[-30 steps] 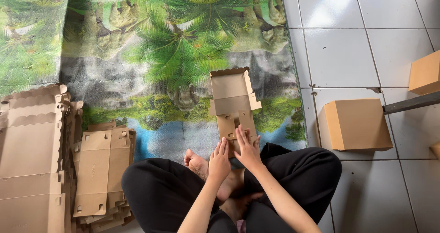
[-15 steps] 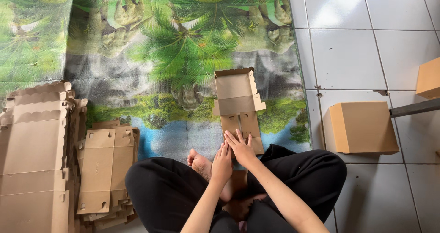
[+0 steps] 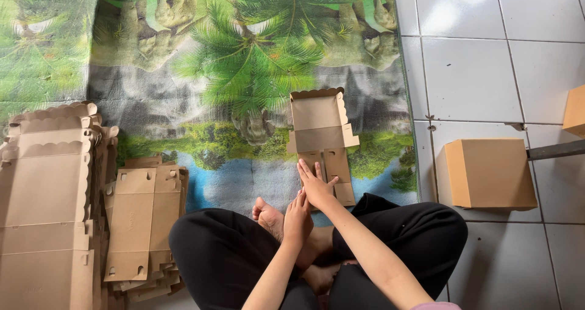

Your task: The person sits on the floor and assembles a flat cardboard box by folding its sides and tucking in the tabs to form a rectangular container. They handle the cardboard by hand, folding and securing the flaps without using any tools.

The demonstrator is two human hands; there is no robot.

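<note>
- Spread over the tiled floor (image 3: 475, 72) is a mat (image 3: 201, 72) printed with palms and rocks, on which a cross-legged seat has been taken, dark trousers at six o'clock.
- At the centre, just past the knees, a flat cardboard box blank (image 3: 323, 139) is laid out on the mat, its scalloped end pointed to twelve o'clock and its narrow flaps towards the sitter.
- The right hand (image 3: 317, 185) is pressed flat on the near flaps, fingers spread wide and holding nothing; the card is only pinned down.
- The left hand (image 3: 297, 217) is set just behind it at seven o'clock, fingers loosely together and resting beside a bare foot (image 3: 268, 215); whether the card's edge is touched cannot be told.
- At nine o'clock a tall pile of unfolded blanks (image 3: 46, 206) is stacked, with a smaller pile of flat pieces (image 3: 143, 224) just beside it, near the left knee.
- At three o'clock, on the tiles and well apart from the hands, a finished closed box (image 3: 487, 173) is seen; another box (image 3: 574, 110) is cut off by the frame at two o'clock.
- For a clean fold, the crease would best be held firm under the flat palm while the flap is lifted evenly along its scored line, so that the card is not buckled.
</note>
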